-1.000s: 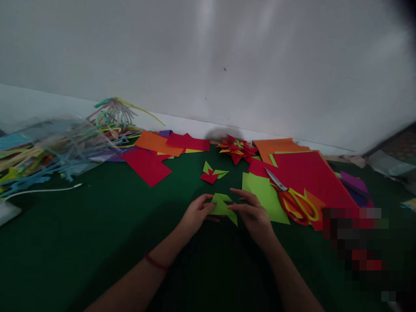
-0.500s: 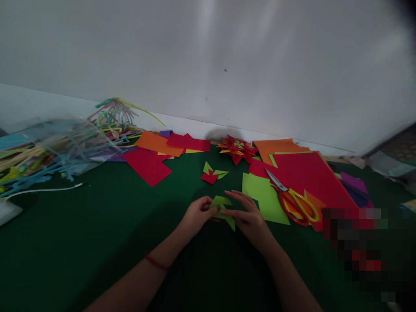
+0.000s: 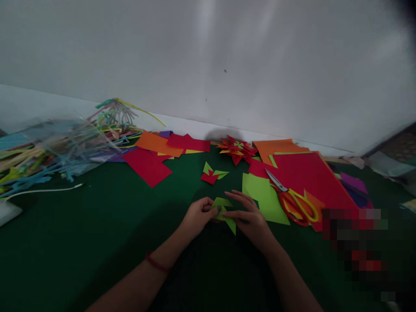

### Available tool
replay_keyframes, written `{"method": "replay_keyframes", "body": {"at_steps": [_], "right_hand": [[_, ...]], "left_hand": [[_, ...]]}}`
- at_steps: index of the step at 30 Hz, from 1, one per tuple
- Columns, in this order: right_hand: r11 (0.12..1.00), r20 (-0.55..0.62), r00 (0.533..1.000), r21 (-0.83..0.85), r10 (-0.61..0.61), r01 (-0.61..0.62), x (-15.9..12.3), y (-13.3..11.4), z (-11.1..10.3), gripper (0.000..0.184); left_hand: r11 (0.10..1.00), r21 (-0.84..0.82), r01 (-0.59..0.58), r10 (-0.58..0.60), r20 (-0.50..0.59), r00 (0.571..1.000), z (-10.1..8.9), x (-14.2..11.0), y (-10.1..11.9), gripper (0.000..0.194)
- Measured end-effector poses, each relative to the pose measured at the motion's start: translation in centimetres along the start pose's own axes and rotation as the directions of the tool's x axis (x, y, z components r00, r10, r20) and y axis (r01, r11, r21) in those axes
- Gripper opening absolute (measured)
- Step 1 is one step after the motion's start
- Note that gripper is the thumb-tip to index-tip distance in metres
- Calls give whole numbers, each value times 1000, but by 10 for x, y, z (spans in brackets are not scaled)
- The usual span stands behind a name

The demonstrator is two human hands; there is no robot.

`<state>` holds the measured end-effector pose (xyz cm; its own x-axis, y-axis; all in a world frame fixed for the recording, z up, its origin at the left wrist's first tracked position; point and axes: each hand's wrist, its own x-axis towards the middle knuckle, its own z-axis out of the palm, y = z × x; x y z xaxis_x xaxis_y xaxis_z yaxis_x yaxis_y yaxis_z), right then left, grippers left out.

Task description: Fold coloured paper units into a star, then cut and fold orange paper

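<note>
On the green table (image 3: 107, 225), the left hand (image 3: 194, 217) pinches the folded green paper (image 3: 221, 202) between both hands, while the right hand (image 3: 255, 225) has fingers stretched against it, can't tell if they're gripping; imo pinning the layers and lining up edges before pressing keeps creases crisp. Off right there's the big red sheet (image 3: 305, 177), then scissors (image 3: 287, 190) that could snag the right elbow-side, and the little red-and-green piece (image 3: 209, 177) sits just beyond.

Colorful pipe cleaners (image 3: 118, 113) partly covered by clear plastic bag (image 3: 76, 132), 1 white cord (image 3: 48, 190) nearby, 1 pair of scissors (image 3: 284, 188) with red and yellow handles, pale wall (image 3: 156, 56) behind
</note>
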<state>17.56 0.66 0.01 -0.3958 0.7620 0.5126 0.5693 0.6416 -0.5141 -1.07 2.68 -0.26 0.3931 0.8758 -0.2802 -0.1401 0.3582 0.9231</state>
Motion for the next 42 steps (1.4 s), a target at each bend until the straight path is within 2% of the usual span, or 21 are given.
{"method": "replay_keyframes", "body": {"at_steps": [4, 8, 12, 18, 23, 28, 34, 37, 40, 42], "right_hand": [[1000, -42, 999, 18, 0, 0, 0, 0, 0, 25], [1000, -31, 1000, 16, 2, -1, 0, 1, -1, 22], [1000, -30, 1000, 3, -5, 5, 0, 2, -4, 25], [1000, 33, 999, 4, -21, 21, 0, 4, -6, 36], [1000, 58, 998, 4, -12, 11, -3, 8, -6, 38], [1000, 48, 999, 14, -6, 5, -3, 8, -6, 36], [991, 34, 995, 94, 97, -100, -1, 5, -6, 30], [981, 11, 991, 137, 136, -136, -1, 3, -3, 18], [948, 10, 973, 221, 231, -227, 0, -2, 2, 5], [909, 9, 950, 289, 312, -301, 1, -6, 6, 6]], "left_hand": [[1000, -22, -11, 11, 8, 1000, -1, 0, -3, 23], [999, -16, -42, 42, 27, 999, -2, 1, -7, 22], [1000, -8, -12, 13, 84, 996, -4, 2, -7, 27], [1000, 25, -13, 11, 80, 997, -5, 2, -8, 28], [1000, 21, -9, 6, 175, 985, -8, 2, -8, 34], [1000, 28, -3, -1, 136, 991, -7, 3, -6, 34], [1000, -5, 6, -5, 175, 985, -6, 4, -7, 24], [998, 55, -33, 23, 165, 986, -5, 2, -7, 18], [995, 77, -56, 42, 173, 984, -3, 0, -6, 15], [997, 55, -45, 35, 176, 984, -2, -1, -6, 15]]}}
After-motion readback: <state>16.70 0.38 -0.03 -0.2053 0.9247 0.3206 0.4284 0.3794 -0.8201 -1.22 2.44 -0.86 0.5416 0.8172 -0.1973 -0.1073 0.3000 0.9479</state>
